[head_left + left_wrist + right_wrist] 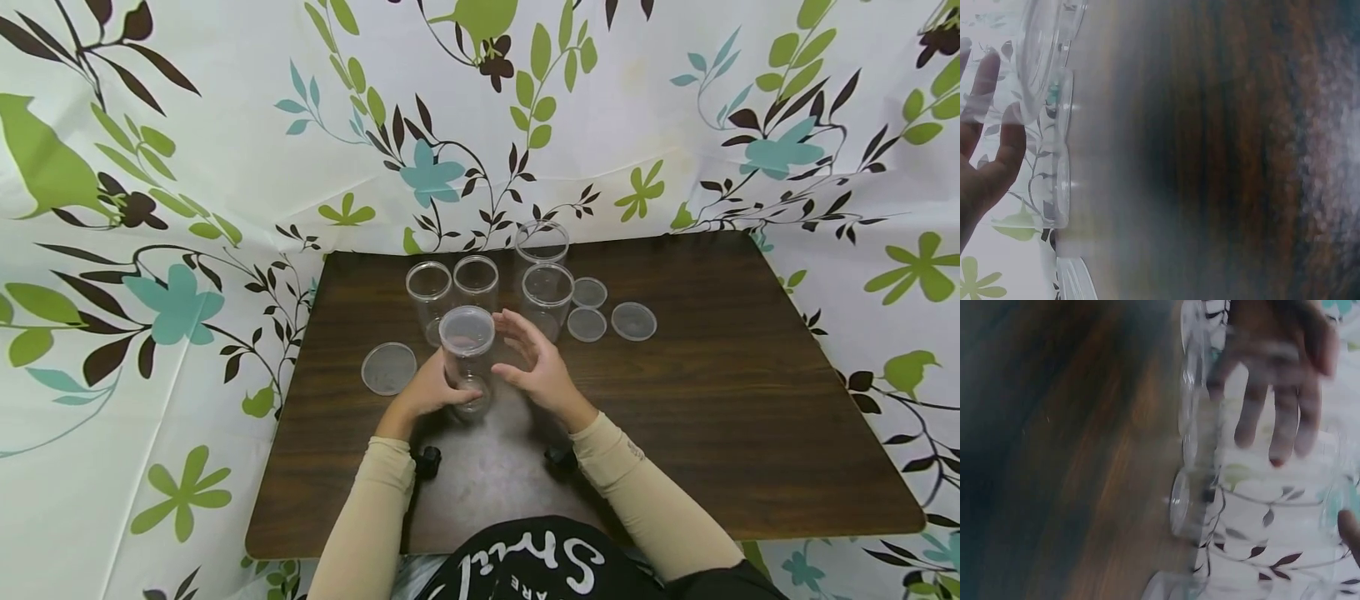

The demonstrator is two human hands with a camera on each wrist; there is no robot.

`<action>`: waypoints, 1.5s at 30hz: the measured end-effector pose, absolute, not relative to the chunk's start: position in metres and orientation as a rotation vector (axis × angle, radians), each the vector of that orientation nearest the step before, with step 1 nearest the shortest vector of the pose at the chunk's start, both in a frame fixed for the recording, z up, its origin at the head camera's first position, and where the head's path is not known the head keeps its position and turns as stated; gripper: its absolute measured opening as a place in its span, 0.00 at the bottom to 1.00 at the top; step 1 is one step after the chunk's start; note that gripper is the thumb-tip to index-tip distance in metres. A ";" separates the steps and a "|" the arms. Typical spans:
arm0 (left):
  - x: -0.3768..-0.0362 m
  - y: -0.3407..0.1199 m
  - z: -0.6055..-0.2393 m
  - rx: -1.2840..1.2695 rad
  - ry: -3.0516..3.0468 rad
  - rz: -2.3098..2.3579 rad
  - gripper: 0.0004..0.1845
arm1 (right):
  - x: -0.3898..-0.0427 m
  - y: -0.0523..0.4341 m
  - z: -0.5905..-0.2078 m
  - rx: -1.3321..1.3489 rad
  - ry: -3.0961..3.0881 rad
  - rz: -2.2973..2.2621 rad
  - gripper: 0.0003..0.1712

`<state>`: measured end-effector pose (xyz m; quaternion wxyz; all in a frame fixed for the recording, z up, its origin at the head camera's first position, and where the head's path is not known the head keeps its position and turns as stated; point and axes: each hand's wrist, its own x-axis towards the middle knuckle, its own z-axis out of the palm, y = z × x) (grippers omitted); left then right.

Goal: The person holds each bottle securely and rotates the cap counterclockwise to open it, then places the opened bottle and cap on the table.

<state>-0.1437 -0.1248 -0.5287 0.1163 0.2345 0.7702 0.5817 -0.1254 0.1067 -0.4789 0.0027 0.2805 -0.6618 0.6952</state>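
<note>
One lidded clear jar is standing upright, long axis vertical, near the table's front-middle. Left hand is gripping its lower body, fingers curled round. Right hand is hovering just beside it, fingers spread and relaxed, holding nothing. Both forearms are angling inward.

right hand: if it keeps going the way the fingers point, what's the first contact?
Probably the lidded clear jar that the left hand grips. The right hand is open, its fingers pointing left towards the jar's upper wall. Whether a gap remains is unclear from the head view.
</note>
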 end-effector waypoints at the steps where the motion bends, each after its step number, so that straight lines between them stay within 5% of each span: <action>1: -0.144 -0.125 -0.529 0.675 2.279 1.699 0.48 | -0.122 0.104 -0.479 0.866 -2.094 2.127 0.55; 8: -0.143 -0.124 -0.529 0.653 2.366 1.610 0.49 | -0.113 0.090 -0.468 0.833 -2.178 2.012 0.57; 19: -0.141 -0.115 -0.524 0.934 2.317 1.624 0.42 | -0.106 0.084 -0.427 0.855 -2.251 1.813 0.30; 45: -0.146 -0.122 -0.537 0.631 2.339 1.564 0.47 | -0.119 0.079 -0.438 0.791 -2.315 1.809 0.34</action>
